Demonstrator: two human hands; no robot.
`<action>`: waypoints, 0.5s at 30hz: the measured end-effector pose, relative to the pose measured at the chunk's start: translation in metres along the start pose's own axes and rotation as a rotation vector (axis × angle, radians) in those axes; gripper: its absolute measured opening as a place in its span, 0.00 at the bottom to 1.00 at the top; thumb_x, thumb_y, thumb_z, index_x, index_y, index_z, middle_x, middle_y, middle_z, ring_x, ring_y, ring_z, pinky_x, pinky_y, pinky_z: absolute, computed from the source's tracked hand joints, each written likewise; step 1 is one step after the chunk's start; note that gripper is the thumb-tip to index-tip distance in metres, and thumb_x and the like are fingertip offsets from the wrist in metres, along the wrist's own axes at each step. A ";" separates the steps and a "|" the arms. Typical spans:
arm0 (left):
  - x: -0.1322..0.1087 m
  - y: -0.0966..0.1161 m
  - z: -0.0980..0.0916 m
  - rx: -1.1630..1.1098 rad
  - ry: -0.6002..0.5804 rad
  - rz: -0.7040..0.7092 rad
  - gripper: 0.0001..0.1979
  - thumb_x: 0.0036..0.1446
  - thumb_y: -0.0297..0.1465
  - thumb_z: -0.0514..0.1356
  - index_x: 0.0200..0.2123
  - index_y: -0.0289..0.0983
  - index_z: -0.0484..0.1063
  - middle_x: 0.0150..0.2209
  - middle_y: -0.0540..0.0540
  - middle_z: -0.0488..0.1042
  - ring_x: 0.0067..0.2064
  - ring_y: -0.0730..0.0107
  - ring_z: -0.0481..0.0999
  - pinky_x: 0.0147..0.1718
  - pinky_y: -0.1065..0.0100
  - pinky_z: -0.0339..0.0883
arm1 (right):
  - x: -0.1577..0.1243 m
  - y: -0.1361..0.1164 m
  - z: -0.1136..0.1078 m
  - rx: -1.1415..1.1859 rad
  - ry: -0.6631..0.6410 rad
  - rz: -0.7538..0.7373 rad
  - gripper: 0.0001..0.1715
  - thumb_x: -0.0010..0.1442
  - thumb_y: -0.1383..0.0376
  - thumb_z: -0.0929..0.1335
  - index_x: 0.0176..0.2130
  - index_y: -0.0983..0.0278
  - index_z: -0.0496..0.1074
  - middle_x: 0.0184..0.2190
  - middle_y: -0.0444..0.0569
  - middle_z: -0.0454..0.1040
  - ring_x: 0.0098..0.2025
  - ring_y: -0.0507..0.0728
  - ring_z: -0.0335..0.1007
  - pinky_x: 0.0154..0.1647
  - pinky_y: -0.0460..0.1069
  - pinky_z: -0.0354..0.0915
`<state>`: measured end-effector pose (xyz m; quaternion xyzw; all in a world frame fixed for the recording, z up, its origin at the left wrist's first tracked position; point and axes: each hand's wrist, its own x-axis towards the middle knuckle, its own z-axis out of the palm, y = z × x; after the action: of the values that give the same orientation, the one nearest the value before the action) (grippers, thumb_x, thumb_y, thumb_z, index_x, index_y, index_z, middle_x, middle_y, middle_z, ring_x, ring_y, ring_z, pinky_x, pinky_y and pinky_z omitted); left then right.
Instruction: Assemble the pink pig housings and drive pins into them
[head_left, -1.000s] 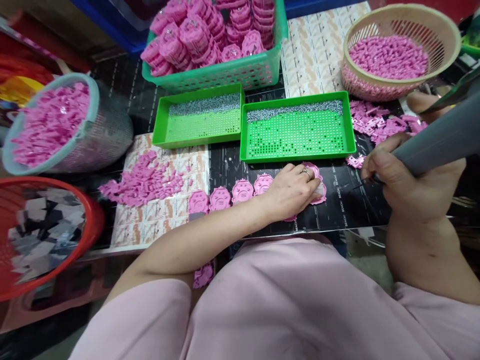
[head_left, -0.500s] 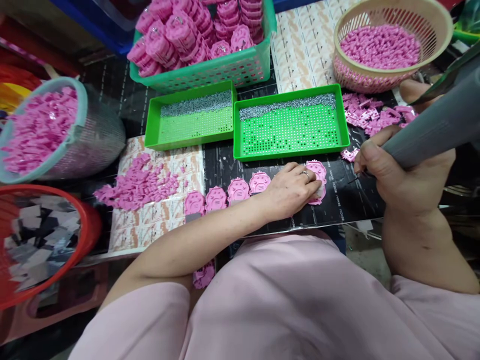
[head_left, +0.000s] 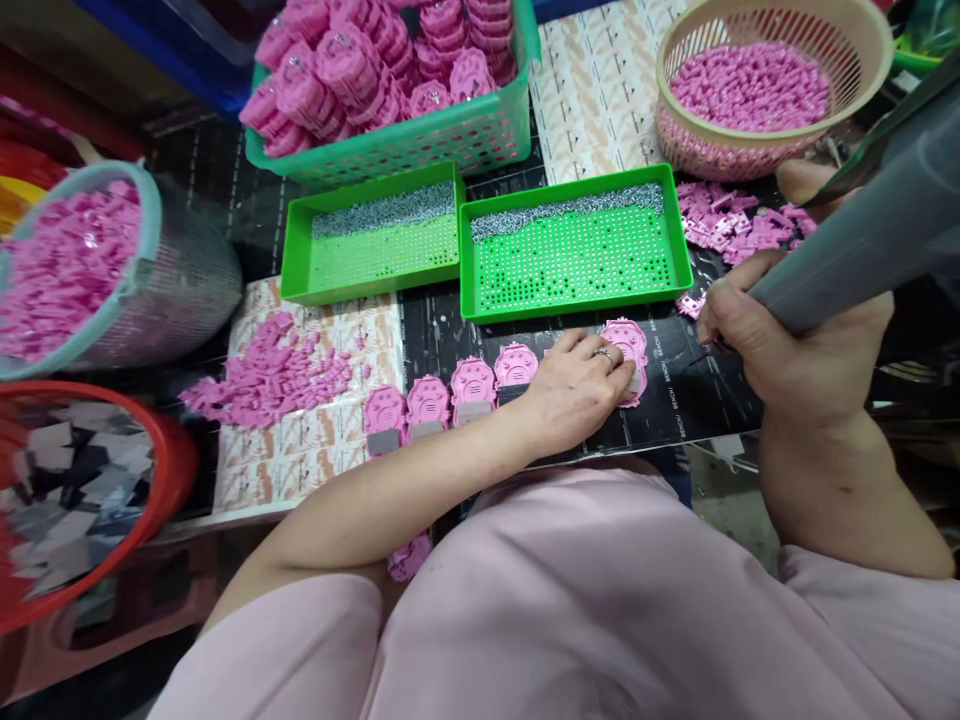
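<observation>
My left hand (head_left: 581, 385) lies over the row of pink plates, its fingertips on the rightmost pink plate (head_left: 626, 350) at the lower left of that plate. What its fingers pinch there is too small to name. My right hand (head_left: 787, 340) is wrapped round a grey power screwdriver (head_left: 862, 230) held aslant, its thin dark tip (head_left: 701, 357) just right of that plate and apart from it. More pink plates (head_left: 472, 382) with grey or dark squares at their lower edges stand in a row to the left, partly behind my left hand and forearm.
Two green trays (head_left: 576, 308) of small metal screws lie behind the row. Pink parts fill a teal crate (head_left: 420, 135), a beige basket (head_left: 757, 140) and a pale blue basket (head_left: 187, 265). A loose pink pile (head_left: 274, 375) lies left, above a red basket (head_left: 176, 470) of grey squares.
The whole view has shifted slightly, moving most things a little left. Both hands keep nearly the same place relative to the pink plates.
</observation>
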<state>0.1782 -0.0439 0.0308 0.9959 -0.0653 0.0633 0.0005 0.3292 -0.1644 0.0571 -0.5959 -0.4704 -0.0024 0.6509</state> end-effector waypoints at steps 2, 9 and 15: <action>-0.001 0.001 0.000 0.002 -0.012 -0.006 0.11 0.67 0.34 0.54 0.43 0.34 0.74 0.39 0.45 0.77 0.42 0.61 0.73 0.45 0.60 0.58 | 0.000 0.001 -0.001 0.016 -0.021 0.006 0.10 0.54 0.70 0.72 0.29 0.62 0.67 0.24 0.36 0.69 0.23 0.45 0.65 0.25 0.47 0.66; 0.007 -0.004 -0.002 -0.029 -0.108 -0.019 0.10 0.65 0.28 0.54 0.46 0.36 0.73 0.44 0.44 0.77 0.45 0.61 0.72 0.41 0.62 0.58 | 0.005 0.011 -0.002 0.093 -0.064 -0.084 0.20 0.57 0.70 0.72 0.47 0.50 0.72 0.35 0.35 0.76 0.37 0.52 0.77 0.44 0.58 0.76; 0.012 -0.011 -0.005 -0.095 -0.153 -0.034 0.10 0.66 0.28 0.54 0.45 0.35 0.74 0.44 0.41 0.76 0.43 0.61 0.71 0.36 0.63 0.59 | 0.030 0.005 0.006 0.219 0.159 0.009 0.13 0.57 0.63 0.72 0.43 0.57 0.71 0.22 0.35 0.73 0.23 0.49 0.72 0.27 0.49 0.75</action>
<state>0.1912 -0.0350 0.0369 0.9976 -0.0510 -0.0161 0.0440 0.3446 -0.1417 0.0708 -0.5212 -0.4120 0.0047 0.7474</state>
